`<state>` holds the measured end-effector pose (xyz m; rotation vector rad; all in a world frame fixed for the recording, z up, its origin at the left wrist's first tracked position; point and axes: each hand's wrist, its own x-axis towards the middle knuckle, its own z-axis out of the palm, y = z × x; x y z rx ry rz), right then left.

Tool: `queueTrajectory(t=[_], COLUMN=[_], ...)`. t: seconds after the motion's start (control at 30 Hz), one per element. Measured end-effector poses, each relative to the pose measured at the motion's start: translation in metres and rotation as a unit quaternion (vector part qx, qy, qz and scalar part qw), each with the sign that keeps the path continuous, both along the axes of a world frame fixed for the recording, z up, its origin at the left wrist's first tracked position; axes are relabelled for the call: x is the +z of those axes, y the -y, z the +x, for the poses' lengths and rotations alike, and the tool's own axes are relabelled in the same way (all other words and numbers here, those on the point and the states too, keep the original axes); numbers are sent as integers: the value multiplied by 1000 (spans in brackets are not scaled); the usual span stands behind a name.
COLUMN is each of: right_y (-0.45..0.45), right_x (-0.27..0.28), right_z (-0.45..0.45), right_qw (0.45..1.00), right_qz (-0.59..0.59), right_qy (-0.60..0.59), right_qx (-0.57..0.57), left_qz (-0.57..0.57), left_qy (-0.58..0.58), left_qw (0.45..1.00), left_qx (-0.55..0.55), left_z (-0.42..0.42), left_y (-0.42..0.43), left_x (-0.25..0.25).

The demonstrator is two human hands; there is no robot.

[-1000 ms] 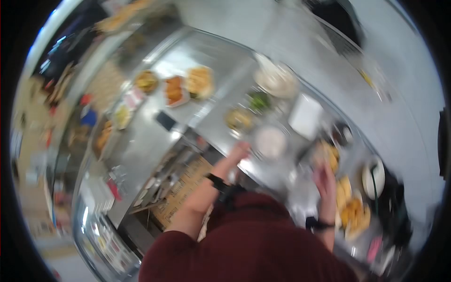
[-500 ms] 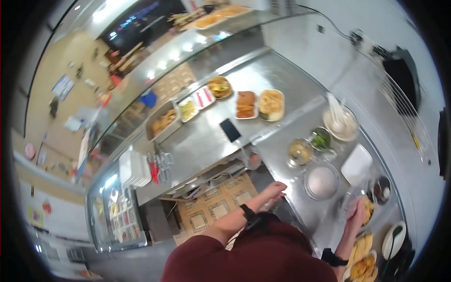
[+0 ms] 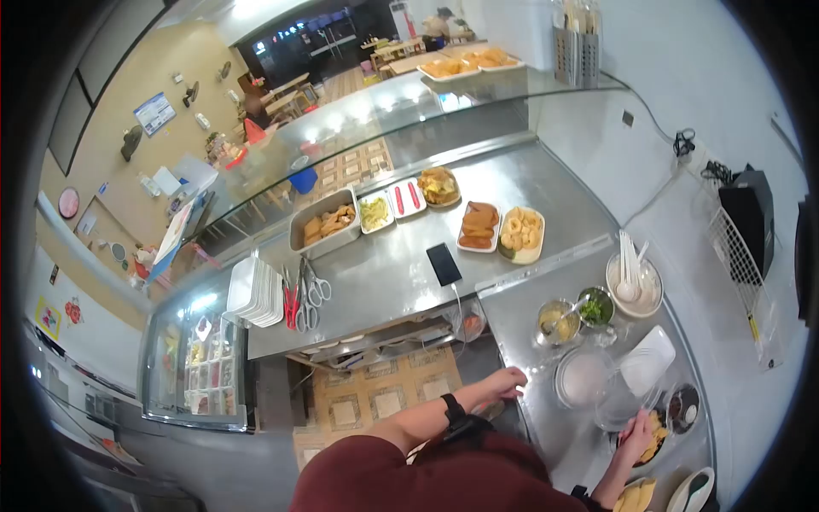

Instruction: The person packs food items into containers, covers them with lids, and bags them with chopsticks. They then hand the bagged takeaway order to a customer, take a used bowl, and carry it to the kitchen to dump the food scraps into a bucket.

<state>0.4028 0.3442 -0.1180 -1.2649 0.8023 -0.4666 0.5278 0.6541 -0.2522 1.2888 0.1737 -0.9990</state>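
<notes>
My right hand [image 3: 635, 431] pinches the rim of a clear round plastic lid [image 3: 618, 404], held flat over the steel counter. Just beneath and beside that hand, a dark bowl [image 3: 655, 439] of yellow food pieces is partly covered by my fingers. Left of the lid sits a round bowl [image 3: 583, 376] with pale white contents. A white rectangular tray [image 3: 648, 360] lies beyond the lid. My left hand [image 3: 509, 383] hovers at the counter's near edge, fingers curled closed, with nothing visible in it.
Steel bowls of yellowish liquid [image 3: 559, 322] and chopped greens [image 3: 595, 306] stand behind the pale bowl. A bowl of white spoons [image 3: 634, 286] is farther back. Across the corner are a phone [image 3: 443, 264], food trays [image 3: 479, 227], scissors [image 3: 314, 293] and stacked white trays [image 3: 255, 292].
The lid in my right hand has moved leftward off the bowl of yellow food and tipped flatter. My left hand stays curled near the counter edge. The head view has shifted.
</notes>
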Motion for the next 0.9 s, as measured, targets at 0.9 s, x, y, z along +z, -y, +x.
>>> queueTrajectory(t=[0.9], right_y=[35], right_x=[19], right_z=[-100], right_qw=[880], right_qz=[-335], right_qy=[-14], right_qx=[-335], left_qz=[-13], left_qy=[-105], left_qw=[991], left_qx=[-80], left_z=[34], left_y=[65], left_x=[43])
